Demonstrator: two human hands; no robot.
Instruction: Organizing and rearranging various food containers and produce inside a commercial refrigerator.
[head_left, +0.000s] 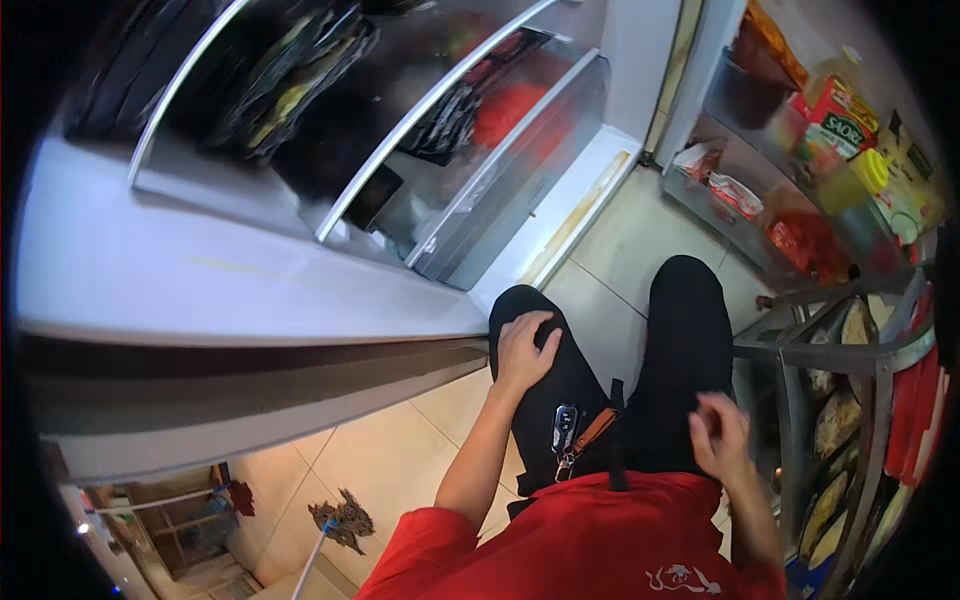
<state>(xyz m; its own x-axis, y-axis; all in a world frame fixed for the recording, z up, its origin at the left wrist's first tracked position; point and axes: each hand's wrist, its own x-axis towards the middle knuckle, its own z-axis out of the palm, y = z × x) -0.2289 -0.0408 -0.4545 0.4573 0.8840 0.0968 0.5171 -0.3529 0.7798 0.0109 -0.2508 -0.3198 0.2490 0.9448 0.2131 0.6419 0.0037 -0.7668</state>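
My left hand (527, 351) rests on the left knee of my black trousers, fingers apart, with nothing in it. Above my right thigh is my right hand (721, 435), its fingers loosely curled and apart, holding nothing that I can see. Between them, a car key (565, 429) with a brown leather strap (596, 430) hangs at my waist. Before me stands an open refrigerator with shelves and a clear drawer (517, 180). Dark plastic bags (300, 82) and a red bag (510, 112) lie inside it.
At the upper right, the open refrigerator door (720, 191) holds packets and a yellow-capped jar (847, 180). A metal rack (832, 358) stands close on my right. The refrigerator's side (247, 397) is at my left. A mop (341, 520) touches the tiled floor at lower left.
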